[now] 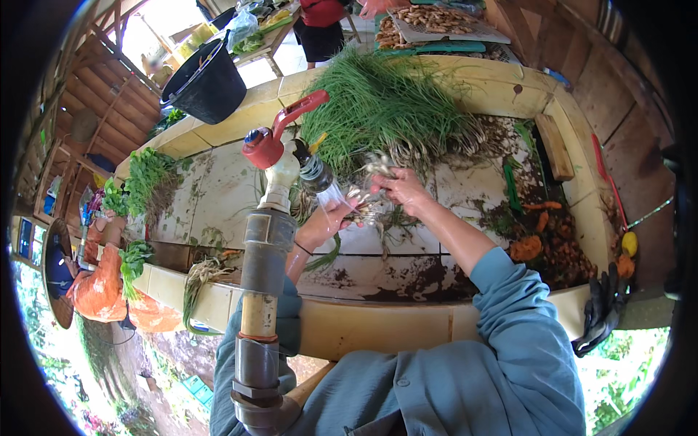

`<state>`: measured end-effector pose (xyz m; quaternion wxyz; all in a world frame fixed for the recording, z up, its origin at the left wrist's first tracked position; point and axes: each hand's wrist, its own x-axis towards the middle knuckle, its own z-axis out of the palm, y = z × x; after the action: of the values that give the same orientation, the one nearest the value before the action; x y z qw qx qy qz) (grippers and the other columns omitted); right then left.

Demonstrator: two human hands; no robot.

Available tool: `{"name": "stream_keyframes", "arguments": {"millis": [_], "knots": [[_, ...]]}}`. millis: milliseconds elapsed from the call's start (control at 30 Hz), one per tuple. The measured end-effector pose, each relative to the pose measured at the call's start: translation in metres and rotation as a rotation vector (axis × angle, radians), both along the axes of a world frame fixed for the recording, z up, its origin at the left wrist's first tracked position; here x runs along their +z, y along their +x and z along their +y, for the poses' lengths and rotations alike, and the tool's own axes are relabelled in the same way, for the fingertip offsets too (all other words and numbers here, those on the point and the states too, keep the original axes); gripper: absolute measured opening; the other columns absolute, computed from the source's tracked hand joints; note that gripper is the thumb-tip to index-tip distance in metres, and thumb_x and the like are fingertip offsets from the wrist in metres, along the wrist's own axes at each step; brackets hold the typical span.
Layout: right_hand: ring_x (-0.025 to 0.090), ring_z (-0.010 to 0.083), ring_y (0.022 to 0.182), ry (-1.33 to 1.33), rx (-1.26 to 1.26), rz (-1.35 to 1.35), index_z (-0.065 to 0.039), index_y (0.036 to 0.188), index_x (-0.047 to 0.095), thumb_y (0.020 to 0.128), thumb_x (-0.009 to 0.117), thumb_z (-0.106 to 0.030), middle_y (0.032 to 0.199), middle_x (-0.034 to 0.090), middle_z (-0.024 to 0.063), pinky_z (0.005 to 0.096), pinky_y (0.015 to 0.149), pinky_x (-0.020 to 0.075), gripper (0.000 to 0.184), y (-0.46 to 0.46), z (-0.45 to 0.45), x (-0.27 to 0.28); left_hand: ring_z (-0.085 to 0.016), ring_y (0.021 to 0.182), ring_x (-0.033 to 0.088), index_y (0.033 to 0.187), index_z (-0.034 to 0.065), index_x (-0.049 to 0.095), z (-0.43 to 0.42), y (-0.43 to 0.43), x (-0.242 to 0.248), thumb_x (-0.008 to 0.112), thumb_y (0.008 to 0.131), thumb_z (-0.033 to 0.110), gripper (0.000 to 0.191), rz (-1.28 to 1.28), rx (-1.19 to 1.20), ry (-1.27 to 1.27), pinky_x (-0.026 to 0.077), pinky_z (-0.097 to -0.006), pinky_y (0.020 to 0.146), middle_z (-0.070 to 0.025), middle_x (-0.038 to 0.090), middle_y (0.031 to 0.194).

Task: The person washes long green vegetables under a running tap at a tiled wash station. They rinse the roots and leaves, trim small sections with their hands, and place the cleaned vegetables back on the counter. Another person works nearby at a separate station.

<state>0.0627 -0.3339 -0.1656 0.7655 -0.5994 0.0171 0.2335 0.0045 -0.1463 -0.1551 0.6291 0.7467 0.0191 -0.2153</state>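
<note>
My left hand [323, 228] grips a bunch of small white-bulbed onions [366, 207] under the tap's running water. Green leaves of that bunch [329, 257] hang below my wrist. Just to its right, my right hand [404, 191] is closed on pale bulbs or roots [378, 164], partly hidden by the fingers. Water comes from a dark spout [317, 173] on a tap with a red lever handle [297, 111]. Beyond both hands lies a large heap of green onions [381, 109], its bulbs and roots towards me.
A tiled basin rim [376, 324] surrounds the wet, soil-stained floor. The upright tap pipe [264, 261] stands by my left arm. At right are a wooden block [553, 147], orange scraps [526, 248] and black gloves [600, 310]. A black bucket [210, 82] and a person in orange [101, 286] are left.
</note>
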Motion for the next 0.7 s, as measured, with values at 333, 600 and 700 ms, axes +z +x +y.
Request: {"name": "stream_keyframes", "arguments": {"millis": [333, 600, 700], "knots": [[0.047, 0.0056, 0.059, -0.033, 0.135, -0.104, -0.004, 0.091, 0.057, 0.073, 0.066, -0.015, 0.071, 0.058, 0.0041, 0.0191, 0.047, 0.0339, 0.023, -0.006, 0.013, 0.001, -0.009, 0.061, 0.051, 0.104, -0.0022, 0.052, 0.004, 0.005, -0.017, 0.047, 0.088, 0.027, 0.034, -0.271, -0.142, 0.392, 0.042, -0.0241, 0.059, -0.0040, 0.056, 0.071], [0.055, 0.0127, 0.071, -0.136, 0.222, -0.190, -0.001, 0.095, 0.057, 0.068, 0.069, -0.010, 0.079, 0.061, 0.0086, 0.0263, 0.067, 0.0440, 0.030, -0.010, 0.018, 0.003, -0.010, 0.060, 0.057, 0.101, -0.0024, 0.056, 0.001, 0.004, -0.008, 0.050, 0.085, 0.024, 0.031, -0.320, -0.174, 0.512, 0.044, -0.0249, 0.057, -0.0086, 0.061, 0.071], [0.049, 0.0086, 0.059, -0.099, 0.141, -0.126, -0.003, 0.091, 0.057, 0.070, 0.068, -0.011, 0.080, 0.062, 0.0075, 0.0220, 0.056, 0.0388, 0.025, -0.007, 0.014, 0.007, -0.011, 0.059, 0.057, 0.097, -0.0013, 0.059, 0.001, 0.002, -0.003, 0.052, 0.083, 0.022, 0.028, -0.311, -0.137, 0.600, 0.044, -0.0258, 0.055, -0.0087, 0.060, 0.067]]}}
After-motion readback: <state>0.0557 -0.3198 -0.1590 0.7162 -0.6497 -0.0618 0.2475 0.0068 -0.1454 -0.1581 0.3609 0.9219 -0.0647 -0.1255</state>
